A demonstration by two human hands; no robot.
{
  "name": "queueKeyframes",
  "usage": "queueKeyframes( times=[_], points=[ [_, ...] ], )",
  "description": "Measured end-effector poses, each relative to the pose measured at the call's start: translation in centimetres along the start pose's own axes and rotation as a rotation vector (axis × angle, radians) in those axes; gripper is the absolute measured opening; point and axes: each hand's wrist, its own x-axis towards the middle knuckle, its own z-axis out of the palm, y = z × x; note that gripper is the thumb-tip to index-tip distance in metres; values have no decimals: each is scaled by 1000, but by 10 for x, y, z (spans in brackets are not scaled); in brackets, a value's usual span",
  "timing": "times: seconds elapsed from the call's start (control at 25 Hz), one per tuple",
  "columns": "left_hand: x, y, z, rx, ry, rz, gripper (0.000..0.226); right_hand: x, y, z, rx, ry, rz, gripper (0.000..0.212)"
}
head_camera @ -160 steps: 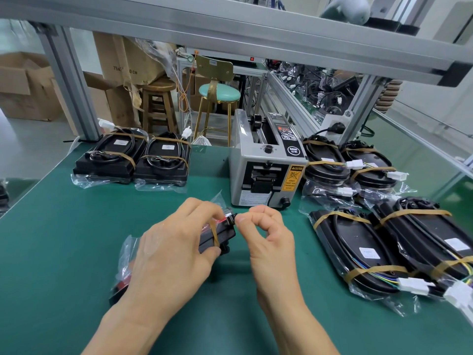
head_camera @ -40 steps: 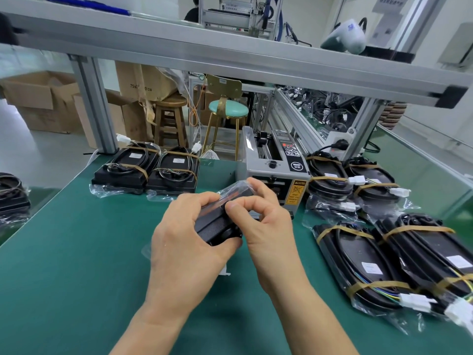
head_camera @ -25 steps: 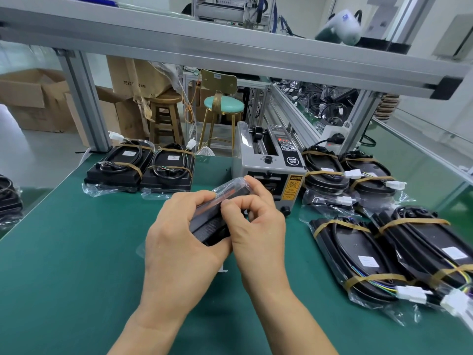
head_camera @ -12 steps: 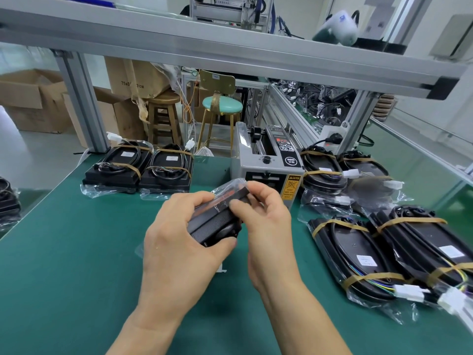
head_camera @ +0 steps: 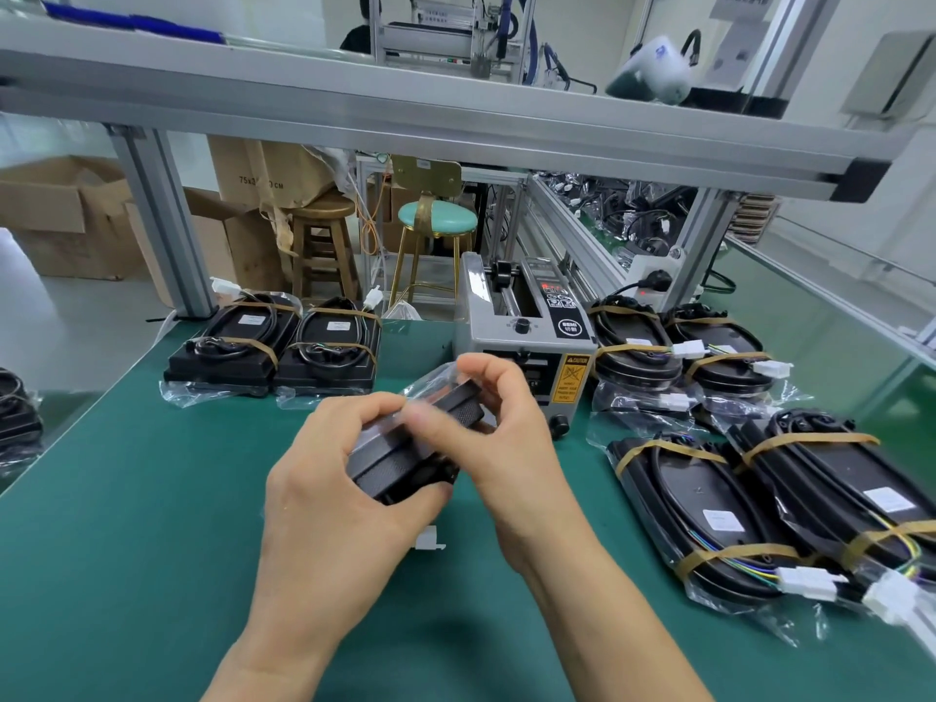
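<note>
A black flat unit in a clear plastic bag point(head_camera: 405, 458) is held tilted above the green table point(head_camera: 126, 549). My left hand point(head_camera: 334, 499) grips it from the left, thumb under its near edge. My right hand point(head_camera: 506, 448) is at its far right end, fingers curled over the bag's top, the thumb blurred across the unit's face. A white connector point(head_camera: 430, 542) shows below my left hand.
A grey tape dispenser point(head_camera: 521, 347) stands just behind my hands. Two bagged black units point(head_camera: 273, 347) with rubber bands lie at the back left; several larger bagged units point(head_camera: 759, 499) fill the right side. An aluminium frame post point(head_camera: 162, 220) rises at the back left.
Since 6.4 s ago the unit has been lifted off the table. In the last second my right thumb has slid across the bagged unit and the camera has tilted up slightly.
</note>
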Motion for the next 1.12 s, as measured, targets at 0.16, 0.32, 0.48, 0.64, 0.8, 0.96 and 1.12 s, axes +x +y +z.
queueKeyframes(
  times=[0.16, 0.32, 0.48, 0.64, 0.8, 0.96, 1.12],
  points=[
    [-1, 1, 4, 21, -5, 23, 63, 4, 8, 2, 56, 72, -35, 38],
    [5, 0, 0, -55, -31, -13, 62, 12, 16, -12, 72, -19, -31, 37],
    [15, -30, -21, -524, 3, -219, 75, 17, 23, -53, -124, -337, 53, 80],
    [9, -58, -22, -953, -120, -364, 57, 17, 23, -57, -362, -515, -11, 82],
    [13, -65, -30, -594, -198, -308, 79, 24, 13, -52, -705, -343, -216, 61],
    [26, -63, -36, -187, -297, -106, 58, 31, 13, -44, -1080, -393, -352, 56],
    [26, -63, -30, -349, -264, -231, 23, 32, 24, -42, -965, -435, -288, 58]
  ],
)
